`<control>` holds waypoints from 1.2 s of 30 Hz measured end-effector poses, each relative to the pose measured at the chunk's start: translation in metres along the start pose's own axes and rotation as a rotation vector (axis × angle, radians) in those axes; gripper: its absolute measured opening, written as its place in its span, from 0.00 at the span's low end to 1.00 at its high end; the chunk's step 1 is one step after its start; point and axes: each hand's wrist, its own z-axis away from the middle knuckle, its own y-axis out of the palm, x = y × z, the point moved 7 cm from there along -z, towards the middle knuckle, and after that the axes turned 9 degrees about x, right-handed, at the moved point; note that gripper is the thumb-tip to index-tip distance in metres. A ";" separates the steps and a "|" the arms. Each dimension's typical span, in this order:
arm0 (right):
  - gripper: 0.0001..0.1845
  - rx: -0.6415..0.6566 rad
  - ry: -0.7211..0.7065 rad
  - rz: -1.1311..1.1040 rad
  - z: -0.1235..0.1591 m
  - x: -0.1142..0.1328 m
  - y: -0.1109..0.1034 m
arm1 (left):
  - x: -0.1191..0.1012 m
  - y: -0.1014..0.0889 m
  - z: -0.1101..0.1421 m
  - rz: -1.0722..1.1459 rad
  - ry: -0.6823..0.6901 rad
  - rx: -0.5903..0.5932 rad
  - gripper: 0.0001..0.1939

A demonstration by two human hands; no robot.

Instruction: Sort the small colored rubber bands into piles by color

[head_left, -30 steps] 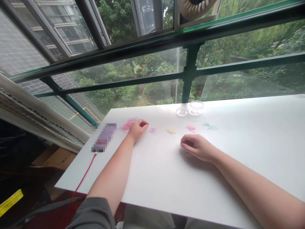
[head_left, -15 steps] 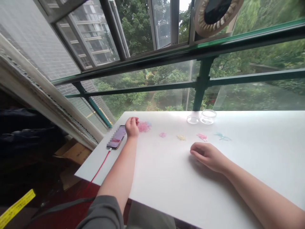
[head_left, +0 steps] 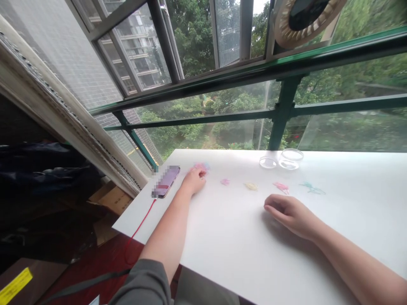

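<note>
My left hand (head_left: 194,181) is at the near edge of a mixed pile of small pink and blue pieces (head_left: 201,166). Its fingers are curled together; whatever they hold, if anything, is too small to make out. My right hand (head_left: 291,215) rests on the white table (head_left: 229,237), fingers curled in and nothing visible in them. Between and beyond the hands lie small separate heaps of thin, rubber-band-like pieces: a purple heap (head_left: 225,182), a pale yellow heap (head_left: 251,186), a pink heap (head_left: 281,187) and a teal heap (head_left: 313,188).
A phone (head_left: 168,181) with a red cable (head_left: 143,220) lies left of my left hand. At the back edge stand a clear round jar (head_left: 291,160) and a clear lid (head_left: 267,162). Beyond the table runs a green railing (head_left: 203,119) before the windows.
My left hand has come down and right, from beside the phone to the near edge of the mixed pile. The view has shifted slightly left; my right hand keeps its place.
</note>
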 end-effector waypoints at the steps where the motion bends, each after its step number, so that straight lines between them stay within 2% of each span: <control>1: 0.13 0.004 0.004 0.000 0.000 0.000 0.000 | -0.001 0.001 -0.001 -0.024 0.010 0.002 0.16; 9: 0.13 0.008 0.013 -0.012 0.000 -0.001 0.002 | 0.013 -0.004 -0.008 -0.105 -0.032 -0.060 0.17; 17: 0.13 0.014 0.021 0.004 0.000 -0.002 0.002 | 0.021 -0.007 -0.009 -0.050 -0.069 -0.072 0.11; 26: 0.12 0.013 0.030 -0.011 0.000 -0.002 0.002 | 0.024 -0.021 -0.005 0.012 -0.122 -0.154 0.08; 32: 0.12 0.009 0.024 -0.021 0.000 -0.003 0.002 | 0.019 -0.025 -0.002 0.016 -0.130 -0.177 0.08; 36: 0.12 0.015 0.023 -0.024 0.001 0.001 0.001 | 0.000 -0.027 0.001 0.045 -0.037 -0.217 0.10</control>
